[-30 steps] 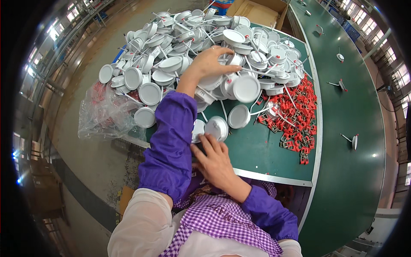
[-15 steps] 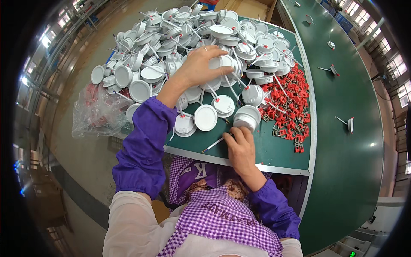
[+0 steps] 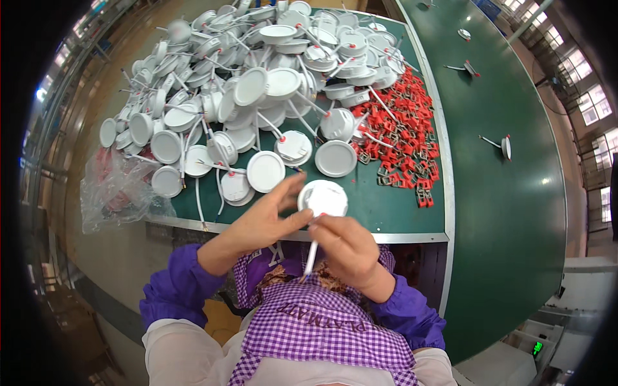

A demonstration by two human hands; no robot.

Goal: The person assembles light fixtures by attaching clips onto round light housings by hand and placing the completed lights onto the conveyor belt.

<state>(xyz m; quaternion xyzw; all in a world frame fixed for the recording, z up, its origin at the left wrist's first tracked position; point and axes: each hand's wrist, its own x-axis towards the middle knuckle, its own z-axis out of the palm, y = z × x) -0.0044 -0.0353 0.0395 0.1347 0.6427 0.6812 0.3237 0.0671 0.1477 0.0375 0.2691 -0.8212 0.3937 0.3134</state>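
Note:
A white round downlight (image 3: 324, 196) is held up just above the near edge of the green table, its back toward me. My right hand (image 3: 347, 249) pinches it at its near side, beside a red spot where its white cable (image 3: 311, 258) comes out and hangs down. On its other side is my left hand (image 3: 264, 215), thumb and fingers apart, the fingers slightly blurred. The left thumb reaches the light's rim; whether it presses on it I cannot tell. Beyond the hands lie more downlights, among them one face up (image 3: 335, 158) and one back up (image 3: 294, 148).
A large heap of white downlights (image 3: 251, 87) with cables covers the table. Red spring clips (image 3: 409, 141) are piled at its right. A clear plastic bag (image 3: 122, 193) hangs over the left edge. Right of the table's metal rim, a green conveyor (image 3: 515, 206) carries several spaced-out lights.
My left hand has come back from the heap toward me. My right hand has lifted a downlight off the table. Some lights in the heap have shifted, and the view has moved.

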